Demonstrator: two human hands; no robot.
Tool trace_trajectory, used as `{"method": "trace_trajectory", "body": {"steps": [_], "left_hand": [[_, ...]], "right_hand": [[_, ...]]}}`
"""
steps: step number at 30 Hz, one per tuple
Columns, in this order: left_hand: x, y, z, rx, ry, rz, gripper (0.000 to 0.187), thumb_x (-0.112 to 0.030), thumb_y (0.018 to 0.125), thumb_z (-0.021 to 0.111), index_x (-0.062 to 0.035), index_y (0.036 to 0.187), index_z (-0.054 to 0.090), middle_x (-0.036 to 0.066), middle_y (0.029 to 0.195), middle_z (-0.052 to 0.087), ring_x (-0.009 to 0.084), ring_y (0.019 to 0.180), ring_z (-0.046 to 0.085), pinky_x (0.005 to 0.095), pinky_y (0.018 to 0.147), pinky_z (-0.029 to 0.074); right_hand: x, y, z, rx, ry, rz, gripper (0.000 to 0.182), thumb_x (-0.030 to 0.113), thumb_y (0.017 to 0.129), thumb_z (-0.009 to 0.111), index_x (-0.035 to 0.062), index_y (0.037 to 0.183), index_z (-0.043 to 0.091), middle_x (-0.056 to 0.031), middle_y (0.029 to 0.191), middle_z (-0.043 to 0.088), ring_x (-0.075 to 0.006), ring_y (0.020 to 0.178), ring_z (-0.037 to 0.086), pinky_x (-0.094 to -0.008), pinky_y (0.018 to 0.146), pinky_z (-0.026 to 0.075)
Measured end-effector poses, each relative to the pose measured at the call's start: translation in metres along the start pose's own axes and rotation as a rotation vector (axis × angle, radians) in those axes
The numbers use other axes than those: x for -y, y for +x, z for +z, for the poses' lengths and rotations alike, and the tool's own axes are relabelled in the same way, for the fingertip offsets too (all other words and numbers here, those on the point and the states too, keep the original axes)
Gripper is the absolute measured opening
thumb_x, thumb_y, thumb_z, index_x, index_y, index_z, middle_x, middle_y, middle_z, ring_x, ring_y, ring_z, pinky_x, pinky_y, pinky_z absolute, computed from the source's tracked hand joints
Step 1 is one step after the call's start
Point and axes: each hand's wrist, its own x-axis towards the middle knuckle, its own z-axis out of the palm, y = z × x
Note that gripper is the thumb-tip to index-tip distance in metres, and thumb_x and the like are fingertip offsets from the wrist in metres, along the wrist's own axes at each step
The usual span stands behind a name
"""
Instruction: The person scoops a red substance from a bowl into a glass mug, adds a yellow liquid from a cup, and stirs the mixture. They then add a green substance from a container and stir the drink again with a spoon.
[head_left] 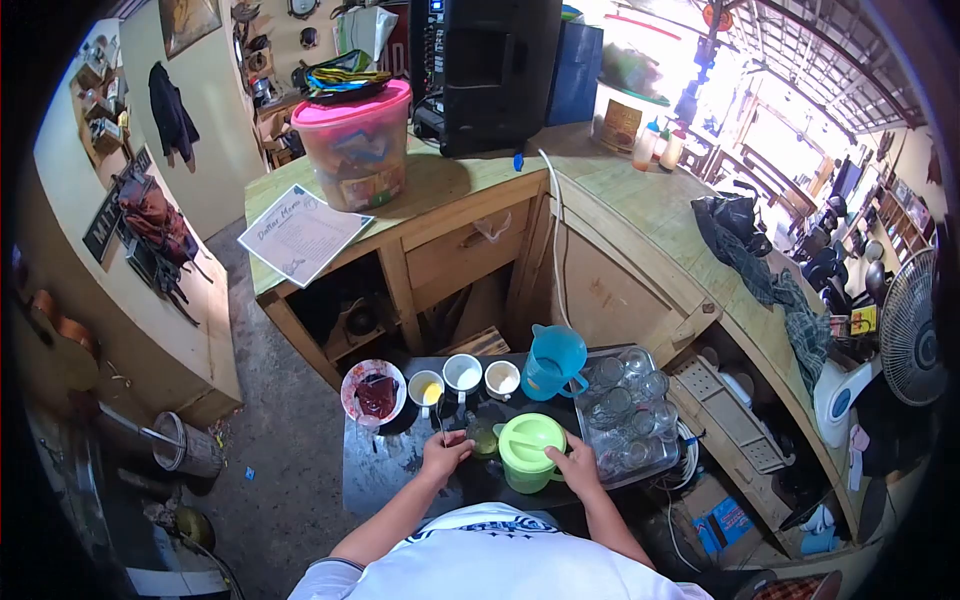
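Note:
My left hand (446, 456) is closed on a thin spoon (441, 412), pinched between the fingers and pointing up toward the cups. Just right of those fingers stands a glass (484, 438) with yellowish-green contents. My right hand (574, 464) grips the light green lidded pitcher (530, 458) at its right side, thumb at the lid's edge. Behind them are a cup with something yellow (426, 388), a cup with white contents (462, 373) and another pale-filled cup (502, 379). A bowl (352, 376) holds a dark red item.
A blue pitcher (555, 362) stands behind the green one. To the right, a tray (655, 462) carries several upturned-looking glass jars. All rest on a dark low table (372, 478). A wooden counter (440, 180) with a pink-lidded tub (355, 150) and a menu sheet (303, 235) rises beyond.

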Motion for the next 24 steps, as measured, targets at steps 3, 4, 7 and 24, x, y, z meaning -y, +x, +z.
{"method": "trace_trajectory", "body": {"steps": [3, 4, 7, 24], "left_hand": [[-0.004, -0.005, 0.004, -0.005, -0.004, 0.007, 0.023, 0.002, 0.075, 0.075, -0.003, 0.081, 0.053, 0.01, 0.1, 0.065, 0.0134, 0.082, 0.063, 0.0246, 0.068, 0.055], [-0.004, -0.006, 0.005, -0.02, -0.011, 0.006, 0.023, 0.002, 0.075, 0.075, -0.0028, 0.082, 0.054, 0.01, 0.101, 0.065, 0.0136, 0.082, 0.063, 0.0244, 0.068, 0.055], [-0.002, -0.007, 0.004, -0.027, -0.006, -0.013, 0.024, 0.002, 0.075, 0.075, -0.0035, 0.082, 0.053, 0.009, 0.102, 0.064, 0.0141, 0.082, 0.063, 0.0245, 0.068, 0.055], [-0.027, -0.029, -0.003, -0.014, 0.023, 0.265, 0.036, -0.031, 0.103, 0.038, -0.0056, 0.097, 0.062, 0.011, 0.108, 0.065, 0.0198, 0.104, 0.058, 0.0395, 0.089, 0.049]], "right_hand": [[-0.032, 0.019, 0.002, -0.134, 0.341, -0.144, 0.065, 0.014, 0.08, 0.072, 0.0028, 0.138, 0.046, -0.0122, 0.099, 0.069, -0.0121, 0.081, 0.066, -0.0246, 0.071, 0.051], [-0.033, 0.021, -0.004, -0.151, 0.268, -0.167, 0.065, 0.01, 0.08, 0.07, 0.0014, 0.139, 0.043, -0.0169, 0.112, 0.065, -0.0159, 0.091, 0.065, -0.027, 0.079, 0.051], [-0.042, 0.028, -0.016, -0.228, 0.073, -0.258, 0.064, 0.01, 0.081, 0.07, 0.0021, 0.138, 0.044, -0.0157, 0.111, 0.065, -0.0176, 0.091, 0.066, -0.0286, 0.079, 0.052], [0.037, -0.019, -0.007, -0.473, -0.345, -0.535, 0.04, 0.018, 0.08, 0.074, 0.0021, 0.112, 0.058, -0.0104, 0.092, 0.064, -0.0206, 0.089, 0.061, -0.0337, 0.07, 0.05]]}}
